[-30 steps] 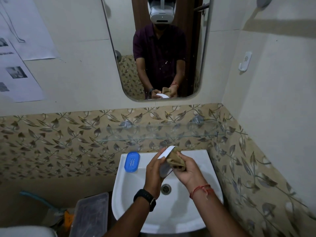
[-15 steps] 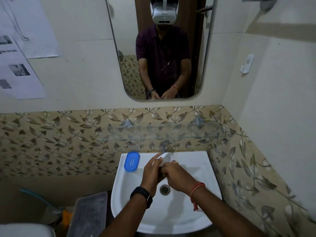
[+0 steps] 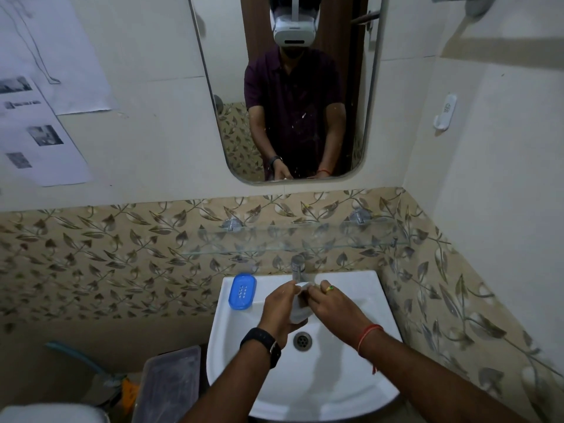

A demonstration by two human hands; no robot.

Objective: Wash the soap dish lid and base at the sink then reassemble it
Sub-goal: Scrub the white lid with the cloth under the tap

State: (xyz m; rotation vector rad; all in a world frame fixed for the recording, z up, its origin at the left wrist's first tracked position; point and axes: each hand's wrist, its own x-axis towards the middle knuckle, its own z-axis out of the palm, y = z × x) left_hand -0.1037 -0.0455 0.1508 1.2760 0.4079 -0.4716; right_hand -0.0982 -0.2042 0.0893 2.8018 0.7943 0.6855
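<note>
Under the tap (image 3: 298, 267), at 12 o'clock of the drain (image 3: 302, 341), both the left hand (image 3: 282, 309) and the right hand (image 3: 332, 305) closed their grip on the white soap dish piece (image 3: 299, 309), probably light, stiff and slippery when wet, best held by its rims, while the blue piece (image 3: 242, 290) lay on the sink (image 3: 305, 389) rim at 10 o'clock.

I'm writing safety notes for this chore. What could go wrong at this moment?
1. The white soap dish part is pinched between the left hand and right hand over the basin; if wet, it may slip and drop toward the drain.
2. The blue soap dish part lies on the sink rim near the left hand; an elbow or wrist swing might knock it off.
</note>
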